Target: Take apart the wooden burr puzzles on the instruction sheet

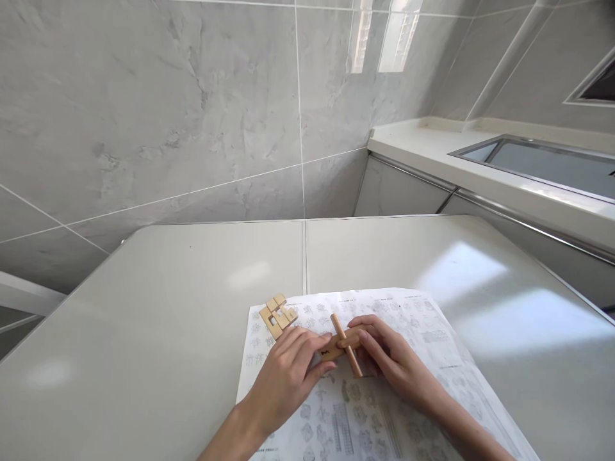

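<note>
A wooden puzzle piece (331, 349) with a dark mark is pinched at its left end by my left hand (292, 363). My right hand (391, 353) grips the right end of the same wood. A round wooden rod (354, 362) crosses it at a slant, its two ends sticking out above and below. Whether the two are locked together I cannot tell. Both hands are closed, just above a printed instruction sheet (317, 400). Beyond my left hand, a flat group of light wooden blocks (273, 312) lies on the sheet's upper left corner.
The sheet rests on a pale glossy table (158, 333) with a seam down its middle. Grey wall tiles (192, 115) rise behind it. To the right stands a white counter (413, 141) with an inset sink (542, 163).
</note>
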Available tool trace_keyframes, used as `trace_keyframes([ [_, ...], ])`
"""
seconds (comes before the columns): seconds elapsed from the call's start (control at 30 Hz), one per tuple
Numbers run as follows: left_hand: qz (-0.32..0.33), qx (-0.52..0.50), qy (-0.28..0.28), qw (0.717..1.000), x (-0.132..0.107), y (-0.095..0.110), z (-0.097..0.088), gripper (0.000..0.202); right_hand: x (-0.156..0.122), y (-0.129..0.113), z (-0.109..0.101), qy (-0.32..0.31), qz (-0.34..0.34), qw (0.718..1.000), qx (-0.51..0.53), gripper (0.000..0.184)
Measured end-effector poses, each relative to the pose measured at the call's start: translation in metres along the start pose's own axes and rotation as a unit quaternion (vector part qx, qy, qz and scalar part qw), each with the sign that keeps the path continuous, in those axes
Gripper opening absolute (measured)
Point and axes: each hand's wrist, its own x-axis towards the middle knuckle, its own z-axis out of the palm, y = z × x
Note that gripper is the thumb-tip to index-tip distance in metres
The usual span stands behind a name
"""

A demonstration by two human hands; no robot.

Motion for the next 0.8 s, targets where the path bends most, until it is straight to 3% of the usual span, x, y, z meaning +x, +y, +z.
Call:
trace_keyframes([
  [0.1, -0.009, -0.011, -0.005, 1.0, -0.001, 0.003, -0.001, 0.031, -0.001, -0.002, -0.001, -0.008, 0.001, 1.0, 0.009, 0.039],
  [0.2, -0.042, -0.047, 0.006, 0.998, -0.005, 0.005, -0.001, 0.048, -0.002, -0.001, 0.0, -0.014, -0.013, 1.0, 0.004, 0.035],
  [0.33, -0.155, -0.133, 0.009, 0.979, -0.009, 0.008, -0.002, 0.086, -0.005, 0.002, 0.001, -0.009, -0.037, 0.999, -0.003, 0.03],
  [0.47, -0.238, -0.233, -0.028, 0.943, -0.009, 0.012, -0.003, 0.105, -0.006, 0.004, 0.003, -0.007, -0.053, 0.998, -0.016, 0.025],
  [0.67, -0.283, -0.352, -0.061, 0.89, -0.008, 0.018, -0.002, 0.114, -0.011, 0.006, 0.01, -0.008, -0.075, 0.997, -0.025, 0.018],
  [0.8, -0.28, -0.348, -0.04, 0.894, -0.008, 0.018, -0.001, 0.106, -0.012, 0.003, 0.012, -0.017, -0.087, 0.994, -0.057, 0.017],
])
